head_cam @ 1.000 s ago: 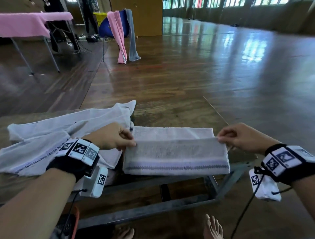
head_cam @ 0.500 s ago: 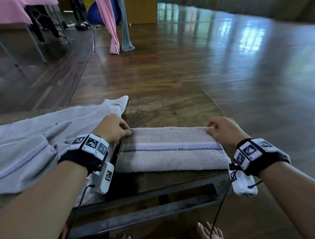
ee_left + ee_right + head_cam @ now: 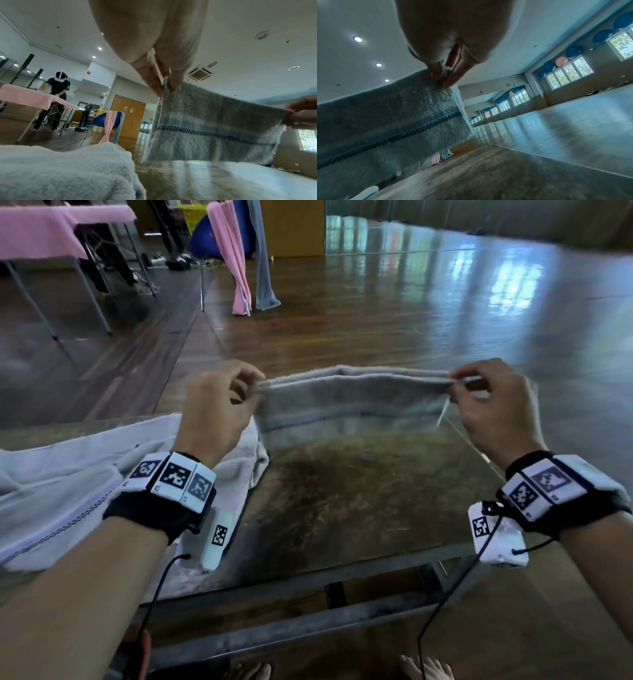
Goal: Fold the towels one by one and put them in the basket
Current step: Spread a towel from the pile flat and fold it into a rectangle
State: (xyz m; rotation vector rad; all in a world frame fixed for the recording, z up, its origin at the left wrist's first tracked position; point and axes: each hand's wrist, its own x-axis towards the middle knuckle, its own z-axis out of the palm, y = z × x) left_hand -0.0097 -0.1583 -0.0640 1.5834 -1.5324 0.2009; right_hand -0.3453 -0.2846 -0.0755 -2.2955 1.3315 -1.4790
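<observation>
A folded grey towel (image 3: 352, 402) with a dark braided stripe hangs in the air above the wooden table (image 3: 342, 501), stretched between both hands. My left hand (image 3: 219, 405) pinches its upper left corner, and the left wrist view shows thumb and fingers closed on the towel (image 3: 214, 124) edge. My right hand (image 3: 493, 402) pinches the upper right corner; in the right wrist view the towel (image 3: 385, 116) hangs below the pinching fingers (image 3: 450, 79). The towel's lower edge is blurred. No basket shows near the table.
A loose pile of pale towels (image 3: 68, 487) covers the left of the table. A pink-covered table (image 3: 41, 234) with a person behind it stands far left. Pink and grey cloths (image 3: 236, 258) hang over a blue chair. Bare wooden floor spreads ahead and right.
The folded towel lay flat on the table with both hands pressing its far corners; now both hands have pinched those corners and lifted it off the table.
</observation>
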